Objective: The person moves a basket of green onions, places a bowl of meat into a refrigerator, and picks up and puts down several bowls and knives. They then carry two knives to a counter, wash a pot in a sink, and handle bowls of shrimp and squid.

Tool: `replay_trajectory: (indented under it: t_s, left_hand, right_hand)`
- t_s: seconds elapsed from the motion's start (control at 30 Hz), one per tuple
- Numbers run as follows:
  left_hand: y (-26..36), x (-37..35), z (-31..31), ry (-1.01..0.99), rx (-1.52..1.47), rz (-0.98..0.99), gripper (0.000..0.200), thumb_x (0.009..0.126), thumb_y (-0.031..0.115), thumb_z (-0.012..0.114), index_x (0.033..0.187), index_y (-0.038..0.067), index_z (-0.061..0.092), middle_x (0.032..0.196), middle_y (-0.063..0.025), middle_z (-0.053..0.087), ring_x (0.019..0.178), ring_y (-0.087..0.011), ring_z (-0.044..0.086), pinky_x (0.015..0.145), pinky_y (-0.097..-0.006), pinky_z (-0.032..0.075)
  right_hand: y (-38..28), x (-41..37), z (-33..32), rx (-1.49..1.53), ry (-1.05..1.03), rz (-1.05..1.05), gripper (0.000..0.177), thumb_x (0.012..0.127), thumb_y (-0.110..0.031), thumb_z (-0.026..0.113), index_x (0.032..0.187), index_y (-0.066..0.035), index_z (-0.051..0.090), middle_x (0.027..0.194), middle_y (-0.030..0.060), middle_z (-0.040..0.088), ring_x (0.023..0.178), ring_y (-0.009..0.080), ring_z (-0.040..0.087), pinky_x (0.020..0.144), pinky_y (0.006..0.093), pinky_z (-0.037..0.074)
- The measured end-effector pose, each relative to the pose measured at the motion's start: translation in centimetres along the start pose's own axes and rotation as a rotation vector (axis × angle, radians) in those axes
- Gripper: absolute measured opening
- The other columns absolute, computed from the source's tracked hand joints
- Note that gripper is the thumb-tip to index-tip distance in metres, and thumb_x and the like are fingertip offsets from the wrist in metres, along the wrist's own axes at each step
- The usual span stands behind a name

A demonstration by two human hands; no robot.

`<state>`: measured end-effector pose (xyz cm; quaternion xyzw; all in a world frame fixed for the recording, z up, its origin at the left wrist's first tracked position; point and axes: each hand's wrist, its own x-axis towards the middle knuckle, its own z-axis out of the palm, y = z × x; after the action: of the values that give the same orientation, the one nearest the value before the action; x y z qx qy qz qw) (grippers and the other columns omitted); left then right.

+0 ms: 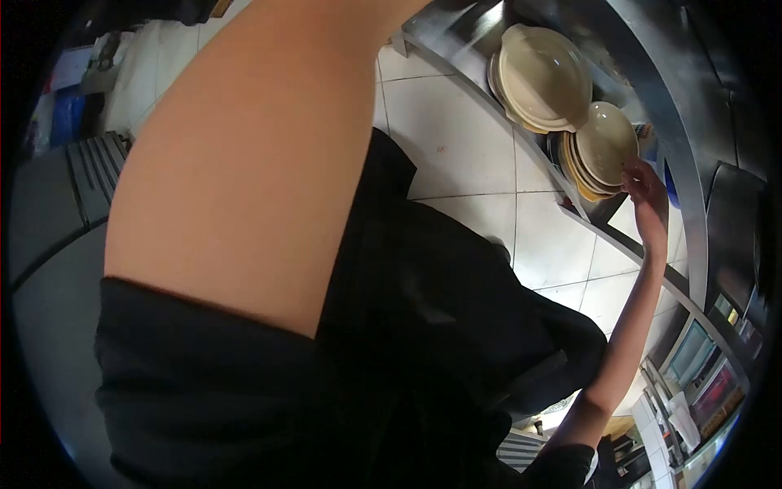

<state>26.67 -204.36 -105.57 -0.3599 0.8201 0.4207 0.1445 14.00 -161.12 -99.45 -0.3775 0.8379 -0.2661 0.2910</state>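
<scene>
My right hand (pixel 646 181) is at the near end of a stack of small cream oval bowls on a metal shelf. Its fingers are closed on the rim of the top bowl (pixel 605 145); how many bowls they grip is hard to see. Under that bowl, several more bowls (pixel 580 167) are nested, some with yellowish outsides. Beside them stands a second stack of larger cream bowls with small side handles, its top bowl (pixel 544 80) facing up. My left arm (pixel 244 163) stretches across the upper left, and its hand lies outside the top edge.
The steel shelf (pixel 464 50) has a raised edge and sits below a metal counter edge (pixel 688 163). White floor tiles (pixel 456 122) lie beneath. A dark grey ribbed surface (pixel 57 220) is at the left. Shelving with assorted items (pixel 709 367) stands at the lower right.
</scene>
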Motion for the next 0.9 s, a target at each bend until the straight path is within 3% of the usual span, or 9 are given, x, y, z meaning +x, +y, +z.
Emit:
replay_trajectory:
  t_s: [0.17, 0.23, 0.37, 0.47, 0.57, 0.63, 0.9]
  left_hand:
    - [0.1, -2.6, 0.0, -0.047, -0.016, -0.138, 0.024, 0.083, 0.025, 0.045, 0.069, 0.011, 0.059, 0.058, 0.0008, 0.059, 0.042, -0.0123, 0.050, 0.045, -0.0316, 0.040]
    - [-0.1, -3.1, -0.1, -0.058, -0.030, -0.180, 0.024, 0.083, 0.025, 0.045, 0.068, 0.011, 0.059, 0.058, 0.0010, 0.058, 0.042, -0.0122, 0.050, 0.045, -0.0316, 0.040]
    - [-0.3, -3.8, -0.3, -0.069, -0.055, -0.230, 0.025, 0.083, 0.025, 0.045, 0.068, 0.012, 0.058, 0.057, 0.0013, 0.057, 0.041, -0.0120, 0.048, 0.044, -0.0316, 0.039]
    - [-0.2, -3.9, -0.4, -0.077, -0.065, -0.253, 0.025, 0.083, 0.025, 0.045, 0.067, 0.012, 0.058, 0.056, 0.0016, 0.057, 0.040, -0.0118, 0.047, 0.043, -0.0315, 0.038]
    - [-0.3, -4.2, -0.6, -0.090, -0.078, -0.282, 0.025, 0.083, 0.026, 0.045, 0.066, 0.012, 0.057, 0.055, 0.0019, 0.056, 0.040, -0.0116, 0.047, 0.043, -0.0315, 0.037]
    - [-0.2, -4.3, -0.7, -0.097, -0.083, -0.299, 0.025, 0.083, 0.026, 0.045, 0.066, 0.012, 0.057, 0.054, 0.0021, 0.056, 0.039, -0.0115, 0.046, 0.042, -0.0314, 0.037]
    - [0.5, -4.5, -1.2, -0.110, -0.095, -0.346, 0.027, 0.084, 0.026, 0.044, 0.064, 0.013, 0.056, 0.052, 0.0028, 0.054, 0.037, -0.0110, 0.044, 0.041, -0.0313, 0.035]
  right_hand:
    - [1.2, 0.3, -0.1, 0.078, 0.056, -0.021, 0.032, 0.086, -0.015, 0.058, 0.115, -0.002, 0.054, 0.093, 0.0073, 0.060, 0.082, 0.0135, 0.054, 0.076, 0.0255, 0.042]
    - [2.2, 0.8, -0.1, -0.105, 0.076, -0.087, 0.031, 0.086, -0.014, 0.058, 0.115, -0.002, 0.054, 0.093, 0.0076, 0.060, 0.082, 0.0136, 0.055, 0.076, 0.0252, 0.043]
    - [2.3, 1.4, 0.1, -0.046, -0.012, -0.061, 0.032, 0.086, -0.014, 0.057, 0.116, -0.002, 0.054, 0.094, 0.0074, 0.060, 0.082, 0.0134, 0.055, 0.076, 0.0251, 0.043]
    - [4.4, 1.9, 0.2, -0.025, 0.022, -0.216, 0.032, 0.086, -0.013, 0.055, 0.117, -0.002, 0.055, 0.092, 0.0070, 0.060, 0.083, 0.0137, 0.055, 0.077, 0.0254, 0.044]
    - [3.8, 2.6, 0.2, 0.147, -0.076, -0.391, 0.033, 0.086, -0.013, 0.055, 0.117, -0.003, 0.055, 0.091, 0.0067, 0.061, 0.084, 0.0141, 0.056, 0.078, 0.0257, 0.044]
    - [2.1, 2.5, 0.8, -0.013, 0.045, -0.157, 0.033, 0.085, -0.012, 0.055, 0.116, -0.004, 0.056, 0.090, 0.0075, 0.062, 0.085, 0.0136, 0.057, 0.080, 0.0260, 0.044]
    - [0.2, 3.3, 1.0, 0.010, 0.028, -0.196, 0.032, 0.083, -0.008, 0.053, 0.115, -0.007, 0.058, 0.092, 0.0083, 0.064, 0.087, 0.0147, 0.059, 0.081, 0.0270, 0.044]
